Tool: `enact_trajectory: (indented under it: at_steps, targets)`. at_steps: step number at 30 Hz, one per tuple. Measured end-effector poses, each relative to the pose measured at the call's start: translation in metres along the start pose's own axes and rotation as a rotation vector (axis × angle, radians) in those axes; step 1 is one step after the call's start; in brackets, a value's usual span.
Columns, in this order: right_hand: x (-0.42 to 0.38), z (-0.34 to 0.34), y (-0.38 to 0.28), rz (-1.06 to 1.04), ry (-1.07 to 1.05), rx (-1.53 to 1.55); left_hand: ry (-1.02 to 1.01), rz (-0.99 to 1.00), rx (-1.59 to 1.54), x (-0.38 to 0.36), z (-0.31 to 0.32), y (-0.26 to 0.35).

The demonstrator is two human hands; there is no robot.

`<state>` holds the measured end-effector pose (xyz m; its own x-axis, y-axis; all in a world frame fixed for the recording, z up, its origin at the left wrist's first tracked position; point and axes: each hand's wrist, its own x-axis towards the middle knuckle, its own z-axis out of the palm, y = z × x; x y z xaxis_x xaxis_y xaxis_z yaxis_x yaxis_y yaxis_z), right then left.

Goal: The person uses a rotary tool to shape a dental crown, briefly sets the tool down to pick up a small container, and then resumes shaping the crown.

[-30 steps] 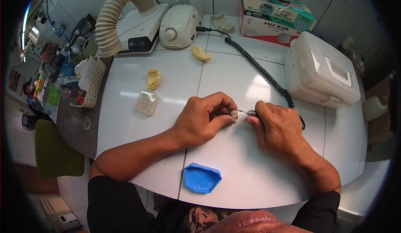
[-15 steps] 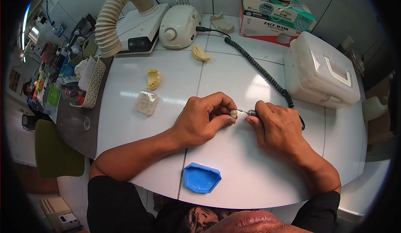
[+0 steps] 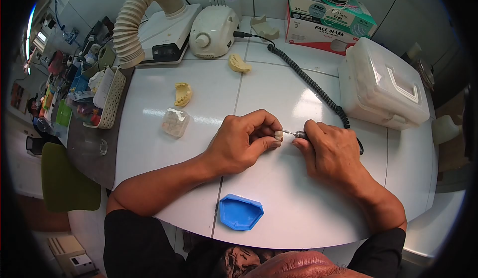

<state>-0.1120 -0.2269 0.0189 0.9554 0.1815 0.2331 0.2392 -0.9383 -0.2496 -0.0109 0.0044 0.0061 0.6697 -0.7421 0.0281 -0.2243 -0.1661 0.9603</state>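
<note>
My left hand (image 3: 245, 141) pinches a small whitish tooth-like piece (image 3: 278, 135) between thumb and fingertips. My right hand (image 3: 328, 148) is wrapped round a dark rotary handpiece (image 3: 300, 135), whose thin metal bit points left and meets the piece or comes very close to it. From the handpiece side, a black coiled cord (image 3: 311, 82) runs up to the white control unit (image 3: 215, 31). A blue tray (image 3: 241, 212) lies below my hands. Up and left of my left hand are a clear small box (image 3: 175, 122) and a yellow dental cast (image 3: 183, 94).
Another yellow cast (image 3: 239, 64) lies near the control unit. A ribbed hose (image 3: 130, 24) arches at the back left. Face mask boxes (image 3: 318, 31) stand at the back, a white lidded case (image 3: 382, 84) at the right, and a basket (image 3: 113, 101) at the left.
</note>
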Motion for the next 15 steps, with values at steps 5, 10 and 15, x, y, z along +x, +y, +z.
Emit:
enact_trajectory:
  at_steps: [5,10,15]
  targets:
    - [0.0005,-0.0005,-0.0009,0.006,0.001,0.0,0.026,0.021,-0.006,0.0,0.0017,-0.0023]
    - [0.0004,0.0002,-0.0005,0.006,-0.002,0.0,0.039,0.05,0.0,-0.0001,0.002,-0.0039]
    - [0.0006,-0.0009,-0.0012,0.002,-0.002,-0.007,-0.002,0.01,0.01,-0.0001,-0.0005,0.0017]
